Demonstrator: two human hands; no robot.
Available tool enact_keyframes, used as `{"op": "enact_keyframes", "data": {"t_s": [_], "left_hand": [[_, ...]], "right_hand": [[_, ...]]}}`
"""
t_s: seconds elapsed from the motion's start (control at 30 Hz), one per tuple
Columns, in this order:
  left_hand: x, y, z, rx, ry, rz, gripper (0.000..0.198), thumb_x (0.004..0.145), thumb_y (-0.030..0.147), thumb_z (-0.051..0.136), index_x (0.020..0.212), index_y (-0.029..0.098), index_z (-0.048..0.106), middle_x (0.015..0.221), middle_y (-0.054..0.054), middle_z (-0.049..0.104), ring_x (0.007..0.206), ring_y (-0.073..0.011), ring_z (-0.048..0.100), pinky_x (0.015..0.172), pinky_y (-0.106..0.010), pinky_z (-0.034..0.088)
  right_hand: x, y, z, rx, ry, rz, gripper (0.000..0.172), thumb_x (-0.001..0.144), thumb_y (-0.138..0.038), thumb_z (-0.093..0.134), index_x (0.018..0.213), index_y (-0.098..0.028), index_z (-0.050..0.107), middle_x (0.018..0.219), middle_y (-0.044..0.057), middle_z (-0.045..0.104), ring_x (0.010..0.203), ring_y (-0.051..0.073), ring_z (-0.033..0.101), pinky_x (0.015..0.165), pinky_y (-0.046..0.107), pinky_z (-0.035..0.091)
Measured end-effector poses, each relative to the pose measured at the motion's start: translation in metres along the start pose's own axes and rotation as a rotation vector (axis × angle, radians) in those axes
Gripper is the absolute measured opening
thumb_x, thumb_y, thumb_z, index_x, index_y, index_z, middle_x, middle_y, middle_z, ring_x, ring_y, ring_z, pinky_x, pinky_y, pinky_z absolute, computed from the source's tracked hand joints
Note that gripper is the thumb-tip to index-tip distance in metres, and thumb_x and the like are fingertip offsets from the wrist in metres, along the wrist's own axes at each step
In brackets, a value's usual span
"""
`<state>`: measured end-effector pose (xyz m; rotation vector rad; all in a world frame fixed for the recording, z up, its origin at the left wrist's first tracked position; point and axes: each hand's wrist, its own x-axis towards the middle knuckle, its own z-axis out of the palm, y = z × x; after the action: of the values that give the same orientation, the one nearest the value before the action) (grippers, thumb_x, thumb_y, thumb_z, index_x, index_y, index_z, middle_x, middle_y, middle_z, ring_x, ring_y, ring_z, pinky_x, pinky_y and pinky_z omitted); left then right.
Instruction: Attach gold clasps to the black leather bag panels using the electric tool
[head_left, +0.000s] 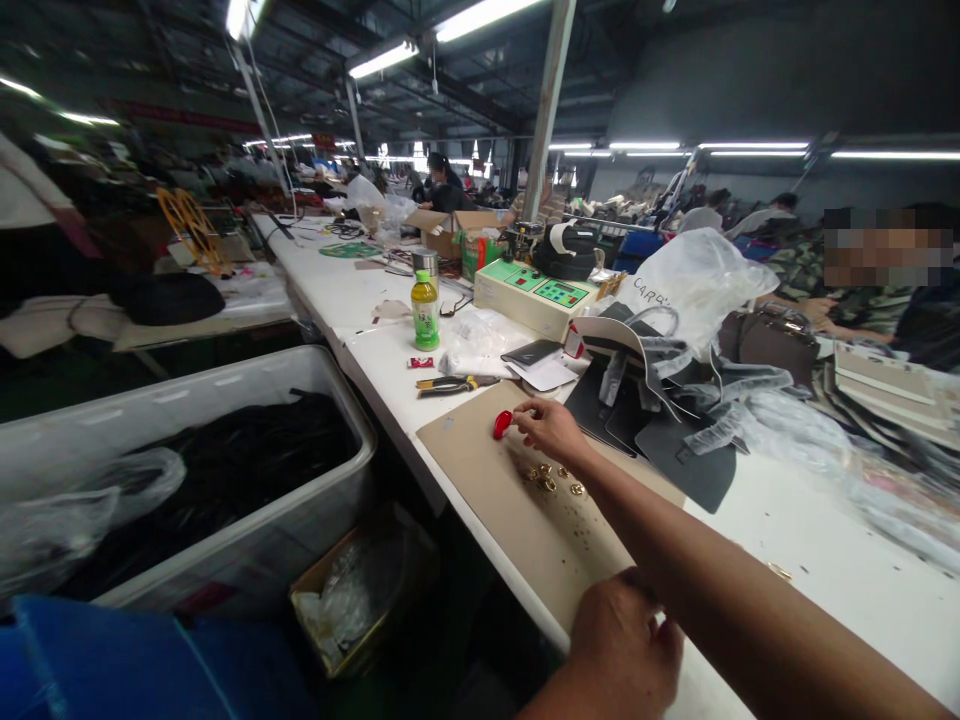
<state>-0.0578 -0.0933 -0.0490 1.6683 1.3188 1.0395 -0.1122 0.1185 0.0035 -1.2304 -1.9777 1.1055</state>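
My right hand [553, 430] stretches forward over a beige board [469, 470] on the white table. Its thumb and fingers are pinched at the edge of a small red round object [502, 425], which looks like a lid or shallow case. Just below that hand, several small gold metal rings or buckles [546, 480] lie loose on the board, with tiny bits scattered nearby. My left hand [628, 640] is close to me at the table's near edge, under my right forearm. Its fingers are curled together, and whatever they hold is hidden.
Yellow-and-black pliers [457, 385], a green-labelled bottle [425, 312] and a control box [532, 295] stand beyond the board. Black panels [686, 460] and plastic wrap lie right. A white bin [352, 440] with black material is left. A co-worker [847, 290] sits across the table.
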Motion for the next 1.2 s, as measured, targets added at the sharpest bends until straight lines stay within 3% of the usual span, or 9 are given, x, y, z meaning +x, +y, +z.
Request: {"op": "enact_keyframes", "data": {"t_s": [0.33,0.6,0.77,0.87,0.97,1.07,1.2], "left_hand": [[-0.002,-0.002,-0.003,-0.012,0.025,0.054,0.027,0.085,0.015,0.061,0.105,0.024,0.077,0.110,-0.007,0.077,0.092,-0.0236,0.072,0.080,-0.032,0.057],[-0.002,-0.003,0.003,-0.116,0.070,-0.063,0.017,0.085,0.020,0.066,0.094,0.024,0.080,0.098,-0.004,0.078,0.085,-0.0208,0.072,0.079,-0.031,0.054],[0.000,0.008,-0.004,-0.250,0.156,-0.137,0.019,0.080,0.012,0.069,0.089,0.024,0.082,0.093,-0.003,0.078,0.085,-0.0192,0.070,0.081,-0.030,0.052],[0.004,0.013,-0.009,-0.305,0.201,-0.170,0.023,0.077,0.006,0.067,0.085,0.021,0.082,0.088,-0.003,0.078,0.078,-0.0174,0.068,0.077,-0.029,0.051],[0.008,0.013,-0.012,-0.384,0.243,-0.199,0.017,0.078,0.010,0.069,0.084,0.020,0.082,0.085,-0.004,0.077,0.072,-0.0160,0.065,0.069,-0.026,0.050],[0.012,0.011,-0.013,-0.503,0.272,-0.239,0.009,0.079,0.025,0.076,0.084,0.018,0.080,0.075,-0.003,0.074,0.064,-0.0145,0.062,0.061,-0.025,0.048],[0.019,0.013,-0.015,-0.560,0.253,-0.297,0.026,0.075,0.038,0.081,0.089,0.017,0.078,0.064,0.000,0.068,0.055,-0.0124,0.057,0.055,-0.023,0.046]], "right_hand": [[-0.002,-0.004,-0.002,0.040,-0.002,0.011,0.012,0.091,-0.029,0.067,0.091,-0.019,0.074,0.073,0.001,0.072,0.052,0.012,0.067,0.049,0.020,0.046],[-0.013,-0.006,-0.016,0.159,0.043,0.067,0.007,0.086,-0.024,0.071,0.085,-0.017,0.074,0.067,0.002,0.070,0.048,0.012,0.062,0.043,0.020,0.045],[-0.030,-0.014,-0.032,0.342,0.079,0.111,0.018,0.083,-0.033,0.076,0.088,-0.016,0.072,0.070,0.003,0.068,0.052,0.014,0.064,0.045,0.023,0.047],[-0.057,-0.015,-0.051,0.486,0.106,0.121,0.034,0.078,-0.042,0.081,0.099,-0.016,0.072,0.077,0.003,0.069,0.057,0.013,0.064,0.050,0.024,0.049],[-0.102,-0.005,-0.077,0.646,0.179,0.117,0.046,0.075,-0.046,0.086,0.109,-0.018,0.071,0.082,0.001,0.067,0.059,0.011,0.061,0.053,0.024,0.049],[-0.158,0.015,-0.100,0.780,0.339,0.087,0.045,0.077,-0.046,0.087,0.109,-0.019,0.071,0.076,-0.002,0.065,0.057,0.011,0.058,0.054,0.024,0.047],[-0.224,0.048,-0.114,0.693,0.515,0.112,0.036,0.086,-0.049,0.081,0.103,-0.019,0.069,0.070,-0.002,0.063,0.057,0.013,0.057,0.056,0.027,0.045]]}}
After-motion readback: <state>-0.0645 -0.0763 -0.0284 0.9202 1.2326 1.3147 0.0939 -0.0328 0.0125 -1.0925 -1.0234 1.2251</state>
